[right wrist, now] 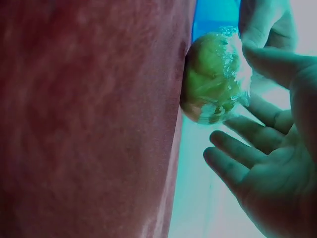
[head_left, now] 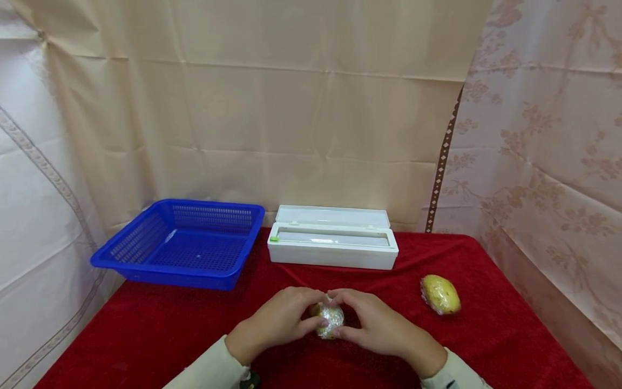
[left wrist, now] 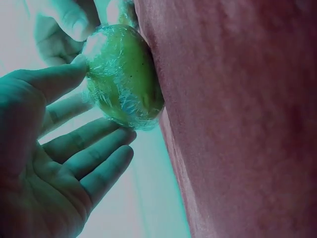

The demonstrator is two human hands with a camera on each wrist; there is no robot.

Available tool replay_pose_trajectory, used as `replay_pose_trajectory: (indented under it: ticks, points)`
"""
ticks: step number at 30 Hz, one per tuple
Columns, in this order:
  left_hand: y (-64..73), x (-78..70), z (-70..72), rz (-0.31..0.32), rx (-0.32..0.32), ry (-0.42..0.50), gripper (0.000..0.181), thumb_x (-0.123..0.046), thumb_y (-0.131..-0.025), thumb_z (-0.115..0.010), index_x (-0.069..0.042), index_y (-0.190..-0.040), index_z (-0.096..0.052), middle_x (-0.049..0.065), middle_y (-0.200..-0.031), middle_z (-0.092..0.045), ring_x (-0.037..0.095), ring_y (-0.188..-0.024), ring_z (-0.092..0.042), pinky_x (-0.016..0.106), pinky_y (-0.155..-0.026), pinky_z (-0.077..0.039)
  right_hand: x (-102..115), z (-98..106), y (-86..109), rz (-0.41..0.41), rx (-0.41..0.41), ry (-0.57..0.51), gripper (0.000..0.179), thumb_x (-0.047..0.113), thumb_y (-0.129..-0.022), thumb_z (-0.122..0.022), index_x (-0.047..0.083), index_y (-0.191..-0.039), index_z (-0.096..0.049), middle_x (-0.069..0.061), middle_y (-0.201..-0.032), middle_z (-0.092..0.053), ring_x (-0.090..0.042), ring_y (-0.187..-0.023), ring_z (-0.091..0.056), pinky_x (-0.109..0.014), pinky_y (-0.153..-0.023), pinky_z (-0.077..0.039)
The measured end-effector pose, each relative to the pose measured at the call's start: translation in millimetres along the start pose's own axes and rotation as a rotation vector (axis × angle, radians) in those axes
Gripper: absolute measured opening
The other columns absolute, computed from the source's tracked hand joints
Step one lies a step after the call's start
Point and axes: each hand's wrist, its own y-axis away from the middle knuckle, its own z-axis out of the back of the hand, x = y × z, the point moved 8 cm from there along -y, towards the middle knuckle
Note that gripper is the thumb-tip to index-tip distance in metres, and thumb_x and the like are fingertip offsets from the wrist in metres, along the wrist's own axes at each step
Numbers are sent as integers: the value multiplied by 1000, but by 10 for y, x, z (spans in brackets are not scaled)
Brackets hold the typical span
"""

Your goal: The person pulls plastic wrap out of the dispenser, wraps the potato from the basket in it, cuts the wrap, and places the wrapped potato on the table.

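Note:
A rounded yellow-green fruit (head_left: 332, 322) wrapped in crinkled cling film sits on the red cloth between the two hands; its exact kind is unclear. My left hand (head_left: 279, 319) holds it from the left, with the thumb and index finger at the film. From the right, my right hand (head_left: 376, 326) holds it the same way. In the left wrist view the wrapped fruit (left wrist: 124, 77) rests on the cloth, with the left hand's other fingers (left wrist: 106, 168) spread beside it. The right wrist view shows the fruit (right wrist: 210, 79) with bunched, shiny film on its upper side.
Another film-wrapped yellow fruit (head_left: 440, 295) lies at the right on the red cloth (head_left: 491, 335). A white cling film dispenser (head_left: 332, 259) with a raised lid and green slider stands at the back centre. At the back left is a blue perforated basket (head_left: 175, 278). Curtains hang behind and at both sides.

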Motion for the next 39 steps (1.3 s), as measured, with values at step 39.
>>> replay_pose_trajectory:
  ticks: [39]
  points:
    - [-44,275,22,272,-79,513,34,-48,-96,-71,-18,-107,-81,-7,-100,-77,9,-87,-71,33,-77,-60,-21,74,17,98,-86,-68,63,45,-94,-73,30,-149,-46,12,-137,-61,-8,-121,-63,-34,-102,-54]
